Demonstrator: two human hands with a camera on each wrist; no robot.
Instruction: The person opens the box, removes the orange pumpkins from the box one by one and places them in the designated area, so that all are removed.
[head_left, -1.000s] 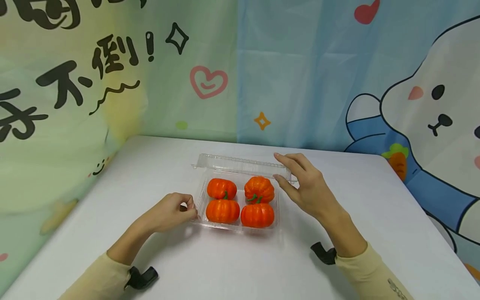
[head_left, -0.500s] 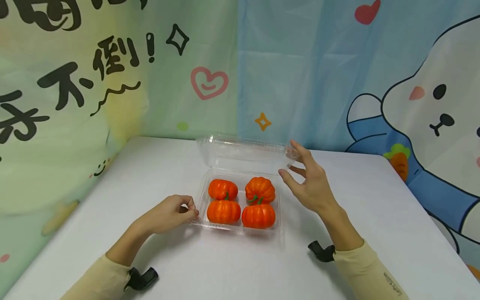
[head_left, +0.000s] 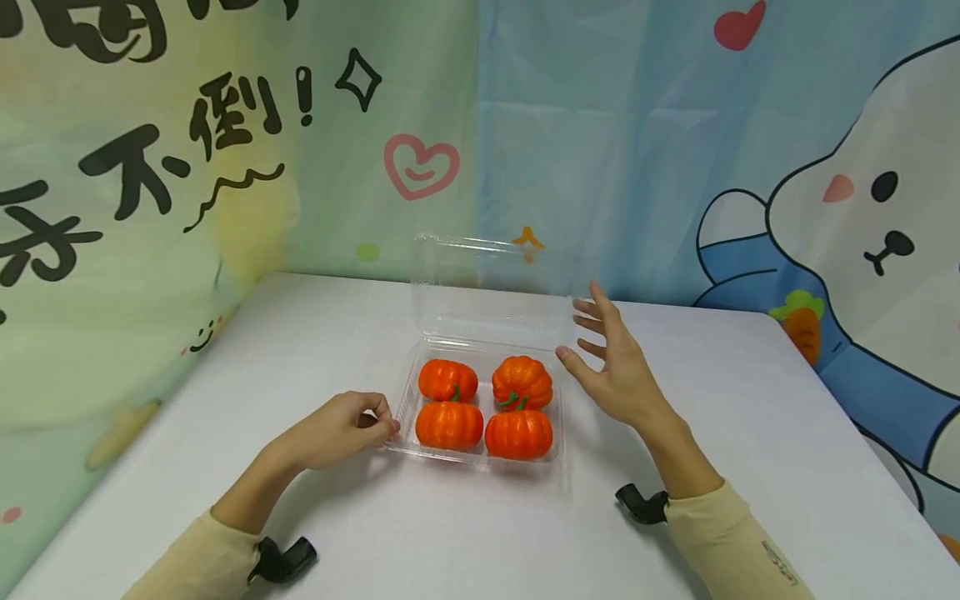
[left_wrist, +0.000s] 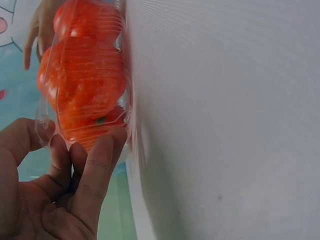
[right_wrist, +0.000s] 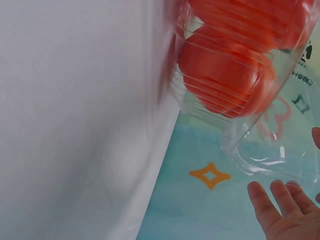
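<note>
A clear plastic clamshell box point(head_left: 472, 458) sits on the table with several small orange pumpkins point(head_left: 449, 426) inside, some showing green stems. Its hinged lid point(head_left: 491, 312) stands raised at the back. My left hand point(head_left: 348, 429) pinches the box's front left corner; in the left wrist view, the left thumb point(left_wrist: 45, 131) is at the rim, and the fingers are against the ribbed side wall. Beside the right edge of the lid, my right hand point(head_left: 618, 367) is spread, its fingers straight. The right wrist view shows its fingertips point(right_wrist: 257, 192) close to the lid's edge.
The white table point(head_left: 480, 533) ends at a back edge, behind which hangs a printed curtain point(head_left: 570, 167) with cartoon drawings and lettering. A black wrist mount point(head_left: 285, 560) sits at the left sleeve, and another black mount point(head_left: 642, 504) at the right one.
The lid has swung up and back from a low slant to nearly upright. My right hand went along with it, then its fingers spread beside the lid. The left hand kept its place.
</note>
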